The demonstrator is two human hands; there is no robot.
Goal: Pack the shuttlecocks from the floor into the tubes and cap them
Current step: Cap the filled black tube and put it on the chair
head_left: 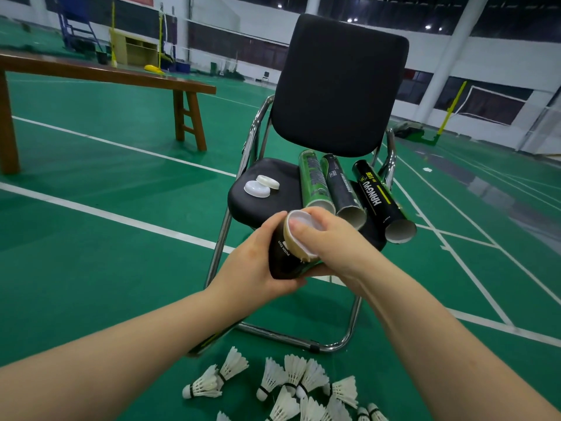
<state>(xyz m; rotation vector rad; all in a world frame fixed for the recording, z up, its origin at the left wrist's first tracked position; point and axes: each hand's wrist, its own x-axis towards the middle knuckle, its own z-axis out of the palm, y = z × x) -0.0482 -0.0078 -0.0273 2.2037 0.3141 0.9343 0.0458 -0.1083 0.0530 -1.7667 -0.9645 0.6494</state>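
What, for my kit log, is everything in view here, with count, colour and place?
chair: 1, black with a shiny metal frame, middle.
tubes on seat: 3, one green and two black, lying side by side, near ends open.
loose caps: 2, white, on the seat's left part.
held tube: 1, black, in front of the chair.
cap: 1, white, at the held tube's top end.
shuttlecocks: a dozen or so, white, on the green floor, bottom.
bench: 1, brown wood, left.
left hand: grips the held tube.
right hand: holds the cap at the tube's mouth.
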